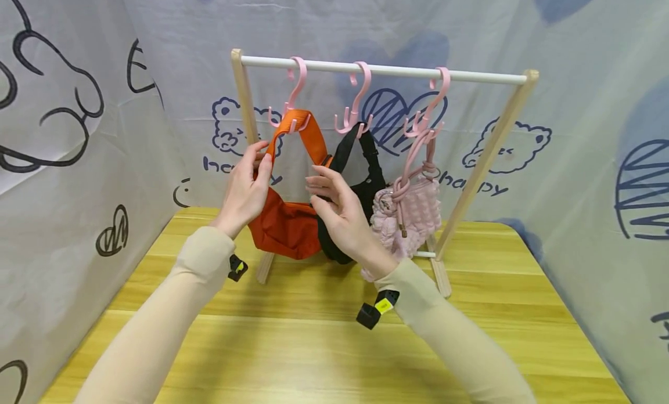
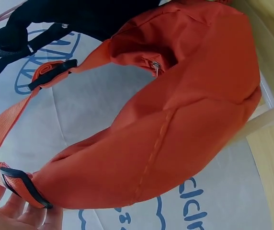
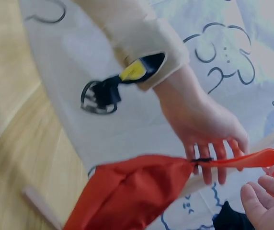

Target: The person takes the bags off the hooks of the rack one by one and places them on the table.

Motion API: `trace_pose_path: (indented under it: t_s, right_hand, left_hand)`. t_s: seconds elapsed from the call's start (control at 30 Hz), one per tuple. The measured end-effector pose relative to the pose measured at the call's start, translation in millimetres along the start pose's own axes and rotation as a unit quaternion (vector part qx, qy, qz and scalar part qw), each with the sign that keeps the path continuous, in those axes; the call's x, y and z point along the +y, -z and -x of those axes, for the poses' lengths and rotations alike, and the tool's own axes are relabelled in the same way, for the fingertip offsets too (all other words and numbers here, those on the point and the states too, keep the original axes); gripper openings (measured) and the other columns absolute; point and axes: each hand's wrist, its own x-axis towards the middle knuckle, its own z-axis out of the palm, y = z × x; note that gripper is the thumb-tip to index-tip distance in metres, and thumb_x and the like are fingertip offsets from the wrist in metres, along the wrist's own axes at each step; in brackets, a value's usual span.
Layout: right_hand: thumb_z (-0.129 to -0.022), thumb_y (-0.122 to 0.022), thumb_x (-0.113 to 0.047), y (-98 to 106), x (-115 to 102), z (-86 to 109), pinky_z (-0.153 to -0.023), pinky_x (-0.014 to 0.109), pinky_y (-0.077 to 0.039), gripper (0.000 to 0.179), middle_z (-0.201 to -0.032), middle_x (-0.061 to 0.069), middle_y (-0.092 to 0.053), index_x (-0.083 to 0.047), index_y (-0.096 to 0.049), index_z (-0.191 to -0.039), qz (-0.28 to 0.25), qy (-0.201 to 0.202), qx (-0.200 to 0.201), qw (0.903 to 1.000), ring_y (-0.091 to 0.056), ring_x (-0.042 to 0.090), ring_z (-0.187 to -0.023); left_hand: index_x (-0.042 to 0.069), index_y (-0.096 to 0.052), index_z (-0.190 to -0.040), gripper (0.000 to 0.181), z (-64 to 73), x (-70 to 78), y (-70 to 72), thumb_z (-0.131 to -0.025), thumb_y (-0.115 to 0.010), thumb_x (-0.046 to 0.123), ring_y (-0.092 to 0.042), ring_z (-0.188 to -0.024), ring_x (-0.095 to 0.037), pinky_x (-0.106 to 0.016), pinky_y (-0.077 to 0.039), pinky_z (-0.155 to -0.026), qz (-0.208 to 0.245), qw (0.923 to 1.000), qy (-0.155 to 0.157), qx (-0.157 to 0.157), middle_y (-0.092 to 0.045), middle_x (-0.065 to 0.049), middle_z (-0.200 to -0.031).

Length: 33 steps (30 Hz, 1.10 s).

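A red-orange waist bag [image 1: 284, 233] hangs by its orange strap [image 1: 312, 138] from the leftmost pink hook [image 1: 298, 87]. My left hand [image 1: 245, 186] pinches the left side of that strap between thumb and fingers, just above the bag. In the left wrist view the fingertips [image 2: 34, 215] lie behind the strap near a black buckle [image 2: 24, 187]. My right hand [image 1: 341, 215] is held up with relaxed fingers, holding nothing, to the right of the strap's other side. It overlaps a black bag [image 1: 372, 186] on the middle hook [image 1: 362, 90].
A pink quilted bag [image 1: 420, 209] hangs from the right hook [image 1: 439, 99]. All hooks sit on the white rod [image 1: 486, 76] of a wooden-legged rack, which stands on a wood-grain table [image 1: 324, 346]. Printed cloth [image 1: 590, 177] surrounds the table's back and sides.
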Motion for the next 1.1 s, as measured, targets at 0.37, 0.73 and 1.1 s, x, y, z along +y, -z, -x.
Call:
trace_pose_path:
  t_s: [0.37,0.73,1.1]
  right_hand:
    - [-0.104,-0.045,-0.006,-11.6,1.4,-22.3,-0.12,0.048,-0.036,0.059,-0.154,0.022,-0.041,-0.005,-0.023,-0.158,-0.073,-0.058,-0.01,0.9956,-0.043,0.036,-0.144]
    - [-0.101,-0.047,-0.004,-13.1,15.1,-34.5,-0.122,0.049,-0.032,0.064,-0.156,0.023,-0.033,-0.005,-0.018,-0.159,-0.081,-0.081,0.027,0.9931,-0.037,0.038,-0.148]
    - [-0.101,-0.048,-0.003,1.5,15.1,-62.1,-0.121,0.047,-0.035,0.06,-0.152,0.023,-0.038,-0.004,-0.025,-0.156,-0.025,-0.068,0.078,0.9943,-0.041,0.035,-0.145]
  left_hand:
    - [0.011,-0.043,-0.149,0.049,-3.5,4.8,-8.0,-0.109,-0.033,0.038,-0.057,-0.101,-0.032,-0.041,-0.045,-0.086,0.008,0.9999,-0.006,0.002,-0.062,-0.019,-0.119]
    - [0.005,-0.05,-0.142,0.05,-2.3,7.7,-11.7,-0.106,-0.04,0.039,-0.052,-0.099,-0.031,-0.04,-0.041,-0.086,0.003,0.9983,-0.034,0.047,-0.058,-0.019,-0.118]
    - [0.008,-0.055,-0.129,0.043,-2.6,8.3,-5.9,-0.105,-0.043,0.042,-0.044,-0.074,-0.024,-0.032,-0.033,-0.064,0.029,0.9977,-0.033,0.052,-0.046,-0.007,-0.085]
